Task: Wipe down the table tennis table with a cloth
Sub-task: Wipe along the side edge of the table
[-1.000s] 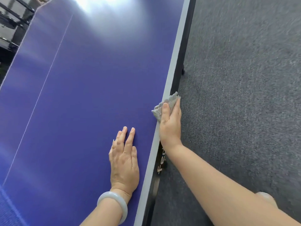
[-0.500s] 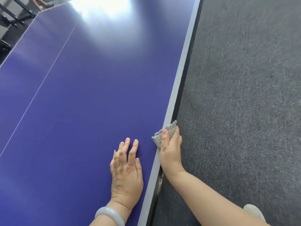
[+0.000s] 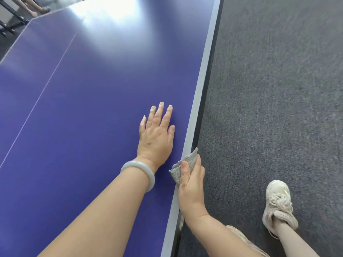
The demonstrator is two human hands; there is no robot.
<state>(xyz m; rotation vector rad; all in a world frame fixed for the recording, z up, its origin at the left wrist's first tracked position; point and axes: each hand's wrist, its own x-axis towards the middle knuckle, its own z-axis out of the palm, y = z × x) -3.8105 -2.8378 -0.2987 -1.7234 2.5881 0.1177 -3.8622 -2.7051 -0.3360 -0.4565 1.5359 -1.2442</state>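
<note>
Starting at our right fingers (image 3: pixel 199 165): they're curled down over the side of the table with the thumb on top, pinching the grey cloth (image 3: pixel 190 157) so it wraps the lip. That's why the right hand (image 3: pixel 192 190) sits half off the surface instead of flat on it. It reads to us like we're doing the edge rather than the playing area, since a cloth clamped like that can clean the pale border stripe (image 3: pixel 200 106) and the dark side rail (image 3: pixel 207 101) in one pass. The cloth sits right on that long edge, near our end, just beside the left wrist. Our left fingers (image 3: pixel 161 113) are straight and a bit spread, gripping nothing. The left hand (image 3: pixel 156 140) lies palm down on the blue top of the table tennis table (image 3: pixel 92 117), close to the edge, and we'd guess it's there as a brace while we lean over. A pale bangle (image 3: pixel 138 173) rides on that wrist. Further out, the thin centre line (image 3: pixel 46 86) runs up the top, there's glare at the far end, and our pale sneaker (image 3: pixel 277 203) is on the grey carpet (image 3: pixel 278 89) alongside the table, which fits a shuffle down the edge. How much of the top is already wiped, we honestly can't tell.
</note>
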